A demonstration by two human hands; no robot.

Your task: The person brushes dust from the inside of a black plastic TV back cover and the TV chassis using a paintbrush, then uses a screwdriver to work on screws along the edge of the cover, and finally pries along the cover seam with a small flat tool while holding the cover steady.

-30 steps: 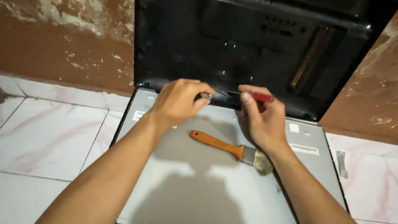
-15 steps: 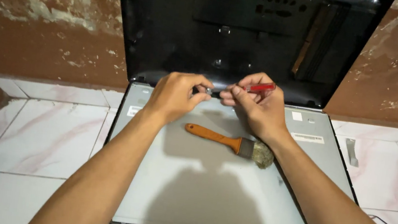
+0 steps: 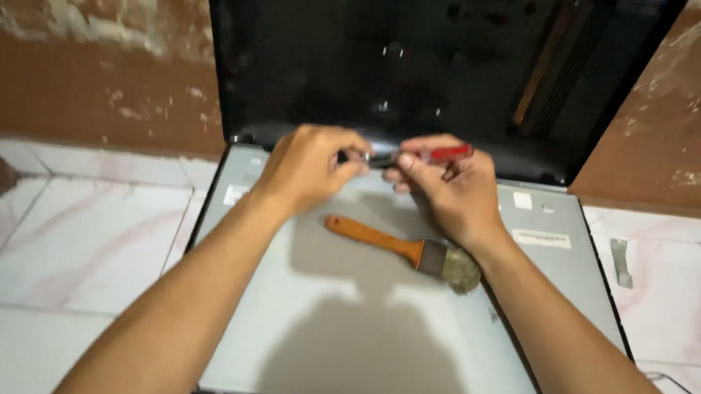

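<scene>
Left hand (image 3: pixel 308 165), centre frame, grip closed on a small dark part (image 3: pixel 366 158), too small to identify. Right hand (image 3: pixel 449 190) just beside it, grip closed around a red-handled tool (image 3: pixel 445 153). Below both, a paintbrush (image 3: pixel 405 248) lies on the grey panel (image 3: pixel 352 331). Floor (image 3: pixel 42 239) tiled.

Your right hand (image 3: pixel 450 187) pinches a red-handled screwdriver (image 3: pixel 445 153), lying nearly level with its handle angled toward two o'clock. Its dark shaft runs toward nine o'clock into the fingertips of your left hand (image 3: pixel 310 165). The tip is hidden there, just above the far edge of the grey panel (image 3: pixel 369 333).
</scene>
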